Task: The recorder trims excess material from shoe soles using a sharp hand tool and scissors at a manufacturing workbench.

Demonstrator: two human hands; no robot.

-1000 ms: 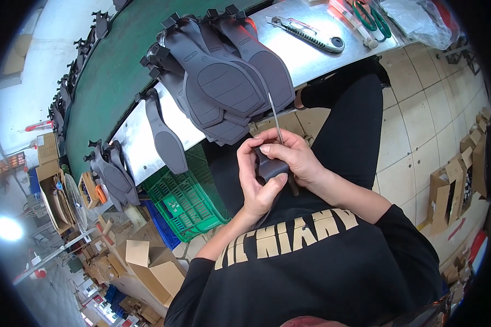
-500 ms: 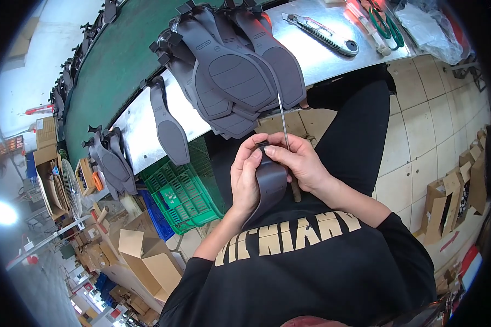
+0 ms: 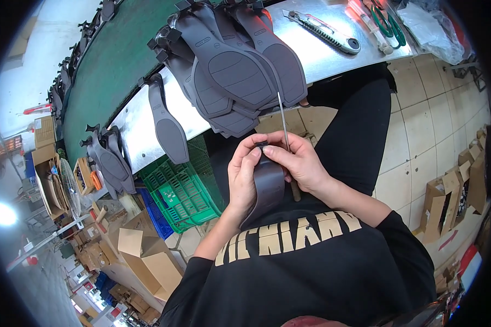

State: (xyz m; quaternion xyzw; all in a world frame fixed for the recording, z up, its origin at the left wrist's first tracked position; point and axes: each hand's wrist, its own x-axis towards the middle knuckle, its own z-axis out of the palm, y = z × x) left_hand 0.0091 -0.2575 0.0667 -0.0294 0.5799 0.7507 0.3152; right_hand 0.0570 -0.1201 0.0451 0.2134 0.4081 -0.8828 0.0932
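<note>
Close in front of my body, both hands hold one dark grey rubber strap piece (image 3: 269,186). My left hand (image 3: 241,180) is closed round its left side, thumb near the small black clip (image 3: 262,144) at the top end. My right hand (image 3: 309,168) pinches that same end between thumb and fingers. A thin metal rod tool (image 3: 282,117) with a brownish handle is also tucked in my right hand; its tip points up toward the bench. The lower part of the strap curls down against my black shirt.
A pile of similar grey paddle-ended pieces (image 3: 237,79) lies on the metal bench edge ahead. One single piece (image 3: 171,133) and a small group (image 3: 112,161) hang over the edge leftward. A utility knife (image 3: 324,34) and green-handled scissors (image 3: 384,24) lie right. A green crate (image 3: 183,199) stands below.
Both hands keep their hold on the strap piece. They have shifted very slightly up and left, and the strap's face has turned a little.
</note>
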